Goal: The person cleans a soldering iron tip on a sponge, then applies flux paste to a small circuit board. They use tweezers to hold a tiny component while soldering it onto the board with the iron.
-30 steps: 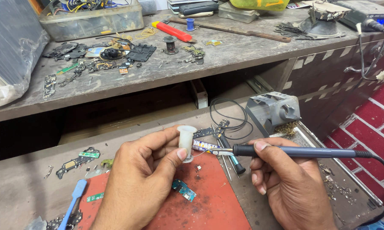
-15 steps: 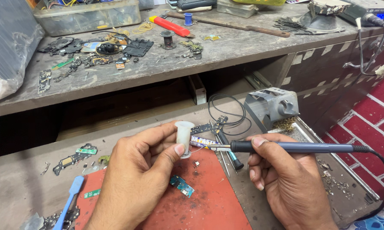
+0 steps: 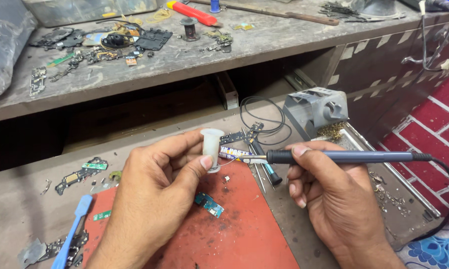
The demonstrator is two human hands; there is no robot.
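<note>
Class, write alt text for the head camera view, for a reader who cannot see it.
A person's left hand holds a small white solder spool while the right hand points a blue-handled soldering iron at the wire coming off it. Below lie a red mat with a small green circuit board, a blue plastic tool and a grey iron stand.

Bare red mat [image 3: 244,234] lies open between the hands; the small circuit board [image 3: 209,204] sits there, while tweezers [image 3: 258,164] and the soldering stand [image 3: 315,107] crowd behind.
</note>
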